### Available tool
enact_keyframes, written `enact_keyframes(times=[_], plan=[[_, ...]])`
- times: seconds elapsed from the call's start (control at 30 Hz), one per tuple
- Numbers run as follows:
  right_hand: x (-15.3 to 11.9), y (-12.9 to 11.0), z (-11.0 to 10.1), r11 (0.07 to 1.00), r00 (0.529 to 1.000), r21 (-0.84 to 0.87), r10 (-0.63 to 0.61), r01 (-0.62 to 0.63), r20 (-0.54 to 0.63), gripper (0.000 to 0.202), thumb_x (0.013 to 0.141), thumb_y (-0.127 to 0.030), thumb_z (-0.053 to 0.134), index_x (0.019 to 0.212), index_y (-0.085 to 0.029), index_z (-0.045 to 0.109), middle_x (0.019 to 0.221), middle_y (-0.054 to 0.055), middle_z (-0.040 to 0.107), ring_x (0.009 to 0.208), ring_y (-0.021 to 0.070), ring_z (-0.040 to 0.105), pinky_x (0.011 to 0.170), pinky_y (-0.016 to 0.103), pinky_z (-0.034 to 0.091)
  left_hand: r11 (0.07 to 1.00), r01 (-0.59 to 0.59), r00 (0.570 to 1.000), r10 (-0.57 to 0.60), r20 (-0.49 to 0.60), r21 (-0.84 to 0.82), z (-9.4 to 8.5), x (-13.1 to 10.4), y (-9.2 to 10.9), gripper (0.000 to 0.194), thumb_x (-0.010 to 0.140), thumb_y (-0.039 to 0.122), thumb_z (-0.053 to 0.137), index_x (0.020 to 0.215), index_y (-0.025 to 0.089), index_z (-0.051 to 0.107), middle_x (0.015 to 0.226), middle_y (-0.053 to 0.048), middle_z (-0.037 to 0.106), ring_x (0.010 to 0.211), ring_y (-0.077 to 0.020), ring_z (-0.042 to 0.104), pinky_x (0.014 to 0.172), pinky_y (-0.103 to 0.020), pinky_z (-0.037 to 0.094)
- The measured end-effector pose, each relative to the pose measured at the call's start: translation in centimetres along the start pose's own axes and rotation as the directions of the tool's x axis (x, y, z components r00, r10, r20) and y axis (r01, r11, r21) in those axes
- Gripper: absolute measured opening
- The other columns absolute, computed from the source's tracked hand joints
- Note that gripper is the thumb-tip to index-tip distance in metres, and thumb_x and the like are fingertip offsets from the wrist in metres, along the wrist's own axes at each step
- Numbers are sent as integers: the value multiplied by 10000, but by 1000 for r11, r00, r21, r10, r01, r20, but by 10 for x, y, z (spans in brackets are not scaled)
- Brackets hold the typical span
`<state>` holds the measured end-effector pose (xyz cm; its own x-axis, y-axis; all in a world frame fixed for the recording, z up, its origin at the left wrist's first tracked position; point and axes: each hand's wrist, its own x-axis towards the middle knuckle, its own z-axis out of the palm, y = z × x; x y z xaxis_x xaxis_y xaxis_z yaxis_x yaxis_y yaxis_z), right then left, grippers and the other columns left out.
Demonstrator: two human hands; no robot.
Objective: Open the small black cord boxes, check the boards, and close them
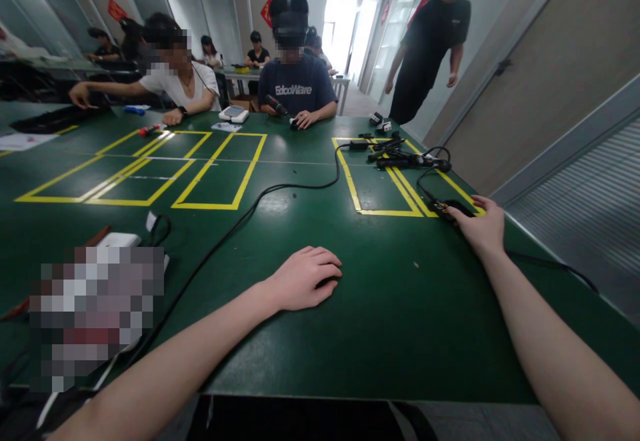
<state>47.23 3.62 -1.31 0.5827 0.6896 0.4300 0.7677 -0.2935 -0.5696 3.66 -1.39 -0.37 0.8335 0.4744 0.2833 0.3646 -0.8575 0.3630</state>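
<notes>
My left hand [306, 278] rests palm down on the green table [380, 334]. Its fingers are loosely bent with the thumb apart, and nothing shows in it. At the right edge of the table, my right hand [484, 225] grips a small, flat black device [454, 208] between thumb and fingers. The device lies low over a corner of the yellow tape, with small bright details on its near side; its exact kind is unclear. A black cable runs from it towards a tangle of black cables [400, 159] farther back. The fingers partly hide the device's right end.
Yellow tape rectangles [220, 207] mark the table. A long black cable [260, 195] crosses it towards a blurred-out object [100, 307] at near left. Across the table sit a person in a dark shirt [299, 87] and one in white [200, 84]. Another person [430, 47] stands at right.
</notes>
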Motion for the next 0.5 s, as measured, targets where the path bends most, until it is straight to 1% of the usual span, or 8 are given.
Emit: enact_keyframes(times=[0.07, 0.17, 0.27, 0.37, 0.5], plan=[[-1, -6, -3, 999, 999, -10, 38, -37, 12, 466, 737, -377, 752, 1130, -149, 653, 1064, 127, 620, 973, 286, 599, 881, 398, 509, 1000, -1, 1000, 1, -6, 2, 1, 0, 0, 196, 992, 234, 589, 1093, 189, 750, 1251, -83, 740, 1194, -245, 670, 1017, -404, 528], [-2, -16, -7, 998, 997, -23, 57, -56, 53, 310, 703, -333, 764, 952, -171, 677, 899, 70, 595, 900, 269, 574, 824, 372, 483, 1000, -6, 1000, 6, -13, 9, 1, 0, -1, 187, 988, 231, 596, 1090, 189, 747, 1246, -79, 743, 1184, -243, 673, 1007, -393, 523], [-5, -23, -9, 998, 996, -30, 52, -50, 68, 207, 709, -314, 756, 847, -187, 668, 834, 51, 594, 830, 246, 567, 754, 348, 452, 1000, -8, 1000, 8, -13, 10, 0, 1, 0, 183, 987, 227, 597, 1087, 188, 745, 1245, -76, 743, 1180, -240, 673, 1001, -389, 521], [-8, -27, -9, 998, 996, -38, 62, -60, 64, 171, 728, -307, 736, 841, -193, 674, 843, 56, 645, 804, 239, 585, 719, 338, 435, 1000, -6, 1000, 6, -12, 8, 0, 1, 1, 184, 990, 230, 593, 1084, 184, 745, 1247, -75, 742, 1178, -241, 672, 996, -392, 523], [-9, -30, -12, 995, 996, -50, 83, -81, 34, 215, 754, -325, 713, 921, -191, 704, 875, 75, 697, 830, 259, 622, 733, 343, 452, 1000, 0, 1000, 0, -3, 7, -1, 1, 2, 187, 991, 234, 589, 1085, 197, 746, 1249, -76, 743, 1188, -242, 670, 1007, -397, 523]])
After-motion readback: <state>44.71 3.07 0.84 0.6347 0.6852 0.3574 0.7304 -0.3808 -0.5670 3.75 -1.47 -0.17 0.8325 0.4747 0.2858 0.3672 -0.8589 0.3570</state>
